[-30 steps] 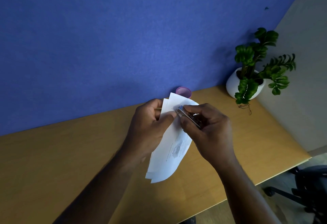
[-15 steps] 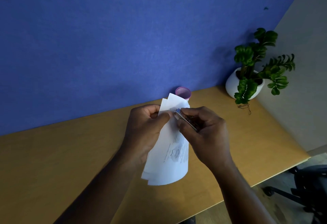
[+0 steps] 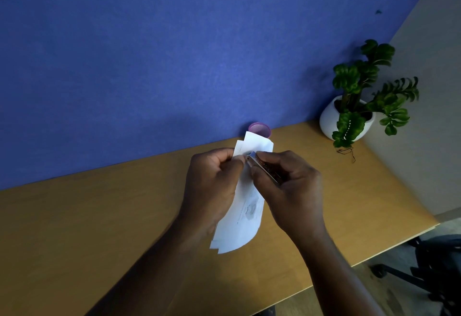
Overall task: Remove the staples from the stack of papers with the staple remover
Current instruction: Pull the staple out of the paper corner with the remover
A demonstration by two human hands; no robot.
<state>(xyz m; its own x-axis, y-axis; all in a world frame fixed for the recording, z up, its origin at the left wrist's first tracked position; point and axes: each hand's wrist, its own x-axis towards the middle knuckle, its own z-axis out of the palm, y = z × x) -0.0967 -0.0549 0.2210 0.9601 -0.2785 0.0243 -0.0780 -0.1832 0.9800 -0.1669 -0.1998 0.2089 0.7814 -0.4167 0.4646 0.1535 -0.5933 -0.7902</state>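
Hands close together over the bench (image 3: 99,228): left hand (image 3: 212,186) pinching the top corner of the stack of papers (image 3: 245,218), right hand (image 3: 291,191) clamped on the staple remover (image 3: 264,168), tip nosed in at that corner. Since a second ago, sheets swung from slanted to nearly upright, tool nearer the thumb; probably biting at a staple, none seen out yet.

desk (image 3: 99,228): wood | on it: purple mesh cup (image 3: 260,129); white plant pot (image 3: 328,119)
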